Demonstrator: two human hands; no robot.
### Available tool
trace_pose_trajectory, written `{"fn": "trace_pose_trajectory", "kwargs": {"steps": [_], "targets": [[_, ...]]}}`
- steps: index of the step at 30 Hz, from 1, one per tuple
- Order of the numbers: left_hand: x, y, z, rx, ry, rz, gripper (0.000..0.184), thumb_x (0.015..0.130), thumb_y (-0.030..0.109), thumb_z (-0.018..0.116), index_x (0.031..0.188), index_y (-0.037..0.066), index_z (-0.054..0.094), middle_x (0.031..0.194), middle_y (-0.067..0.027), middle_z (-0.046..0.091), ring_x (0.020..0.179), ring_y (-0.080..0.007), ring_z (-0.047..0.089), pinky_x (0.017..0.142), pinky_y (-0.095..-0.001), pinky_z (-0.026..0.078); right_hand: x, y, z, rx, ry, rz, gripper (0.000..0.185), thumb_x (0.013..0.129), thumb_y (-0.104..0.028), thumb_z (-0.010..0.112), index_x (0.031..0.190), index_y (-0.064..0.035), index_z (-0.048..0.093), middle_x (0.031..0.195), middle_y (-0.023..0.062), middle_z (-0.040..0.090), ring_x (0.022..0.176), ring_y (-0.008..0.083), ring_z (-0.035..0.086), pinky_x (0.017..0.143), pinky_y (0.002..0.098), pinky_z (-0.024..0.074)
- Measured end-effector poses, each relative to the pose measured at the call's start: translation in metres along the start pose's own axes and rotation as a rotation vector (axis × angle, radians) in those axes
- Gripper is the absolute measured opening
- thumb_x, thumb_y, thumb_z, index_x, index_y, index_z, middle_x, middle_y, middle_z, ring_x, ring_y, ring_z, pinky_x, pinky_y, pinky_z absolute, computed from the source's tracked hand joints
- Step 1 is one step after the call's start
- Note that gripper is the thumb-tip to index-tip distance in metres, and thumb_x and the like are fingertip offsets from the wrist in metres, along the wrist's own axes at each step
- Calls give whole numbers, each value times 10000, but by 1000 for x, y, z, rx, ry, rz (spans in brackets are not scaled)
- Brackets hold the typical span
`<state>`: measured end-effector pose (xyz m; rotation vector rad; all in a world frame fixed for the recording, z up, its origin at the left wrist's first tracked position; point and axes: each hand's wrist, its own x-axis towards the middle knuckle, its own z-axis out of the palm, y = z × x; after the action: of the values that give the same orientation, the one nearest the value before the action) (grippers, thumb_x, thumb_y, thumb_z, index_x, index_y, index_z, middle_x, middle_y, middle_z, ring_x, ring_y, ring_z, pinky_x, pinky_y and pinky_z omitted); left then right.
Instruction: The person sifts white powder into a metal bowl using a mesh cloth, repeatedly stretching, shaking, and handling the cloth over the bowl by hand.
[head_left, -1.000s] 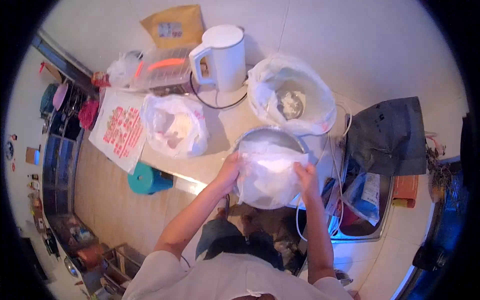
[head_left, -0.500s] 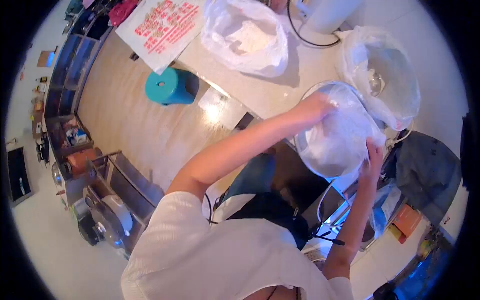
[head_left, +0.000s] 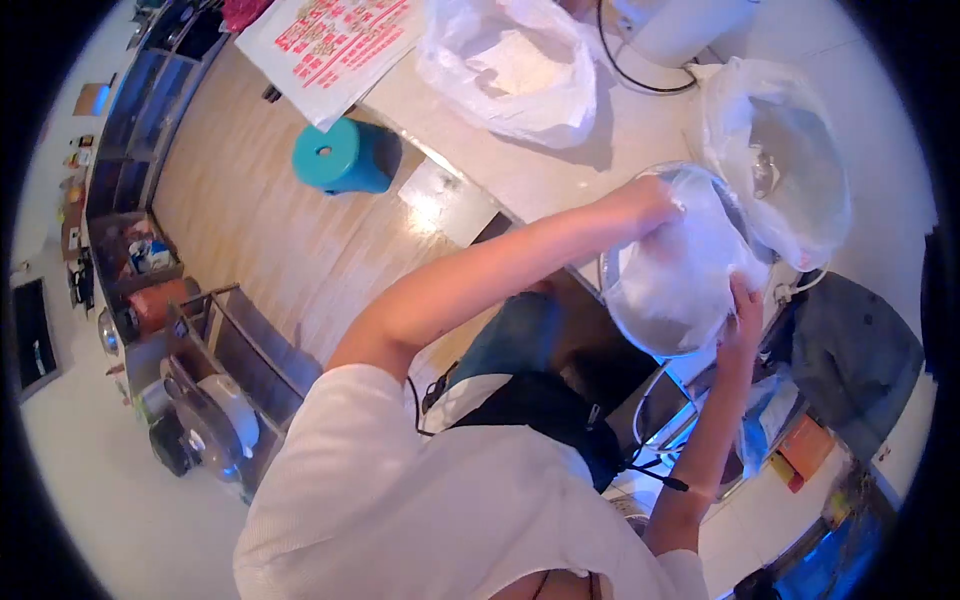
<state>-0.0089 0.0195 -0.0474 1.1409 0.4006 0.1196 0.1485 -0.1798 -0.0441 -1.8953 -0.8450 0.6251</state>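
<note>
One thin white sheet (head_left: 690,255) covers much of a metal bowl (head_left: 630,325), the left hand (head_left: 645,205) closed on its left edge, the right hand (head_left: 738,315) pinching its right side. The bowl is at the near edge of the worktop (head_left: 645,130), a plastic-lined basin (head_left: 825,190) crowding its far right. Bare worktop leaves room toward the white bag (head_left: 555,122), far left

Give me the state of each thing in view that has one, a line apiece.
Thin white translucent sheet: crumpled, gripped by the left hand and the right hand.
Round silver metal bowl: partly covered by the sheet.
White plastic bag with pale contents: open at the top.
Translucent white plastic bag beside the bowl: open, shiny object inside.
Round teal plastic stool: upright.
White red-printed plastic bag: spread out flat.
</note>
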Motion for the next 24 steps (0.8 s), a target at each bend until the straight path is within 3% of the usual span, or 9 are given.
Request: {"fn": "trace_pose_trajectory", "kwargs": {"steps": [3, 4, 5, 6, 8, 12, 18, 21, 24], "targets": [[-6, 16, 6, 118, 55, 35, 130, 708, 120, 456, 670, 26, 536, 592, -54, 551, 517, -105, 522, 445, -221, 375, -1, 6, 3, 183, 73, 177, 487, 741, -367, 452, 1016, 35, 455, 1050, 130, 418, 1003, 215, 386, 845, 326, 308], [1, 9, 6, -35, 52, -34, 122, 708, 107, 456, 689, 17, 536, 608, -57, 550, 536, -113, 527, 465, -228, 397, -3, 10, -2, 246, 124, 229, 463, 747, -344, 455, 1014, 34, 455, 1049, 126, 422, 1003, 209, 385, 843, 326, 310], [9, -4, 3, -186, 45, -114, 118, 708, 93, 456, 709, 8, 537, 623, -59, 549, 556, -121, 533, 486, -235, 419, -6, 19, -4, -133, 35, -83, 391, 751, -281, 460, 991, 27, 466, 1024, 111, 445, 963, 191, 415, 819, 315, 332], [9, -12, 1, -63, 72, -123, 122, 714, 83, 449, 744, -4, 530, 638, -62, 547, 559, -131, 535, 499, -241, 436, -6, 24, -4, -527, -66, -373, 320, 756, -218, 465, 968, 20, 478, 998, 96, 468, 923, 172, 446, 795, 304, 355], [2, -13, 9, 6, 114, -114, 143, 724, 73, 440, 805, -20, 514, 666, -66, 545, 567, -141, 538, 506, -244, 455, 0, 2, 15, 568, 198, 452, 260, 738, -153, 504, 946, 2, 485, 912, 68, 513, 818, 146, 496, 730, 266, 392], [2, 3, 13, -179, 231, -297, 148, 730, 65, 432, 833, -16, 501, 684, -61, 545, 574, -132, 538, 499, -236, 453, -1, -12, 20, 640, 217, 517, 250, 712, -124, 537, 926, -5, 488, 837, 51, 537, 744, 129, 516, 664, 238, 409], [15, 2, 17, -106, 252, -246, 122, 733, 83, 449, 796, -1, 511, 665, -49, 534, 534, -106, 523, 429, -217, 431, 0, -14, 11, 696, 194, 529, 235, 722, -147, 529, 905, -3, 504, 807, 46, 542, 706, 108, 519, 624, 231, 410], [5, 19, 29, 48, 238, -283, 154, 723, 92, 462, 842, 4, 504, 706, -57, 545, 612, -122, 535, 544, -251, 448, -4, -4, 14, 748, 187, 539, 224, 726, -152, 520, 892, 0, 513, 783, 43, 546, 694, 100, 518, 615, 229, 409], [7, 22, 28, -4, 272, -224, 164, 720, 107, 467, 841, 3, 506, 720, -53, 543, 639, -125, 534, 581, -256, 445, -3, 1, 11, 681, 138, 568, 203, 729, -138, 510, 879, -2, 520, 766, 41, 549, 686, 101, 519, 597, 227, 413]]}}
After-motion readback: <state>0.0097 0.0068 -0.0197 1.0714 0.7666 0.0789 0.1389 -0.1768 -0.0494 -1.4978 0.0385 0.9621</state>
